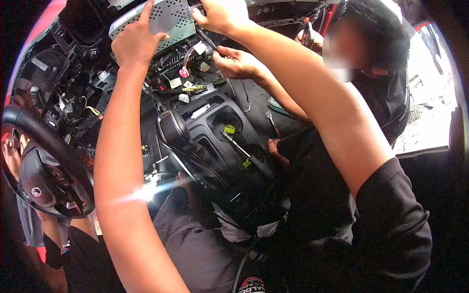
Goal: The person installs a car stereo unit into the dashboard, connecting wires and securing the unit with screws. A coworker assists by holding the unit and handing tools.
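A silver, perforated metal box is lifted at the top of the dashboard opening. My left hand grips its left part, index finger pointing up along the face, thumb bent at the bottom edge. At the box's right end, my right hand is closed on it, fingertips beside a small pale piece and a black cable. A co-worker's hand pinches that cable just below. Loose connectors, including a pink one, and wiring hang under the box.
A co-worker in black leans in at the right, another hand holding a tool. The steering wheel is at left, with someone's hand beside it. The center console holds a ratchet; another ratchet lies right of it.
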Demonstrator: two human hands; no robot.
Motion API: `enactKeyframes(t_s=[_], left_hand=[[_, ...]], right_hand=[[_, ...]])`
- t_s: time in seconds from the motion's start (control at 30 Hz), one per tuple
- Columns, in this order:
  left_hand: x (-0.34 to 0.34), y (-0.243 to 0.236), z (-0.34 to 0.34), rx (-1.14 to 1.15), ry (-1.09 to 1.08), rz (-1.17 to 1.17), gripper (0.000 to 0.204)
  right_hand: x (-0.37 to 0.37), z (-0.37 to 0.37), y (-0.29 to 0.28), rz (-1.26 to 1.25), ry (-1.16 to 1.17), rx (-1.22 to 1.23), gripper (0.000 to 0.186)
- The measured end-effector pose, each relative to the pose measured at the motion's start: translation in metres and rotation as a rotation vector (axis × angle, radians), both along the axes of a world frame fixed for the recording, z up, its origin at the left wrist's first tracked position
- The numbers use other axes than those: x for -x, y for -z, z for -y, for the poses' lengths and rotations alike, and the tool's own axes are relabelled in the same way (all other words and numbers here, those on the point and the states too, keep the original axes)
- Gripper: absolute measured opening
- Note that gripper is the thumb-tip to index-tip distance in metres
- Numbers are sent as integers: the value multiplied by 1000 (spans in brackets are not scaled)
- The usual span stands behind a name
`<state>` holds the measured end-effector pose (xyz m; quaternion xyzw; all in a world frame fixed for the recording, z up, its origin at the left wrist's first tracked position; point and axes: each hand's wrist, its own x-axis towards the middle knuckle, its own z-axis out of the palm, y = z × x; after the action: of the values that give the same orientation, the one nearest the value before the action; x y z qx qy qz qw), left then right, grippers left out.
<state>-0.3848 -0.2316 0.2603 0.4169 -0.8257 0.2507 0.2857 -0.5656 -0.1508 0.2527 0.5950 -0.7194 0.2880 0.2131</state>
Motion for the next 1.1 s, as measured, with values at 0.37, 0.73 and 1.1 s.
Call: enactKeyframes(t_s=[0.37, 0.73, 1.1], left_hand=[[3, 1, 1, -3, -7, 14, 87], [4, 0, 1, -10, -9, 9, 88], [2, 1, 0, -19, -22, 8, 87]], right_hand=[[14, 6, 8, -49, -47, -65, 30], [25, 14, 16, -92, -47, -39, 29], [14, -3, 6, -67, -52, -133, 27]])
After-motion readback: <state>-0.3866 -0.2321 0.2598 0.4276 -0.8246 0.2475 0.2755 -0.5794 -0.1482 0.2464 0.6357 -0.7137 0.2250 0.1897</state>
